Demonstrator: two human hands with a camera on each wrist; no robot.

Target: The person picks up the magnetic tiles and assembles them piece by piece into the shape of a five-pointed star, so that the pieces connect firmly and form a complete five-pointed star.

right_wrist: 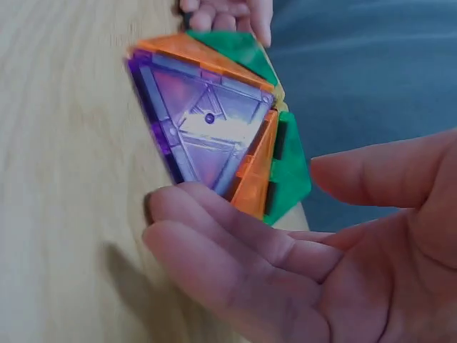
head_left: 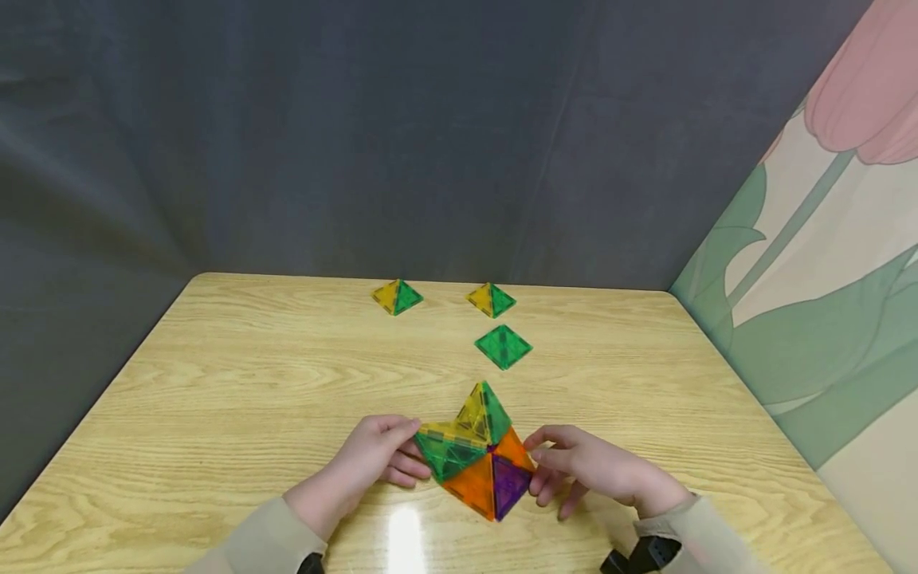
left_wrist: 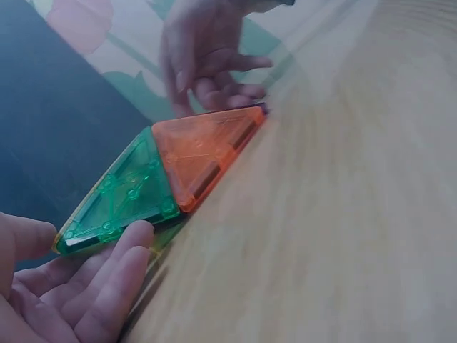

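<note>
tile shape (head_left: 473,485) sits toward the near side of the table (head_left: 287,399), between my two hands. my left hand (head_left: 387,453) pinches a green triangle (left_wrist: 128,187) at its corner, thumb against fingers; my right hand (head_left: 591,469) is half open and relaxed beside the purple triangle (head_left: 511,483), and from out here i can't tell whether its fingertips press. i judge this a steadying step: i'd want a light left pinch, right fingers flat along the purple edge, and even pressure from both sides, since a hard push could pop those likely magnetic seams.
</note>
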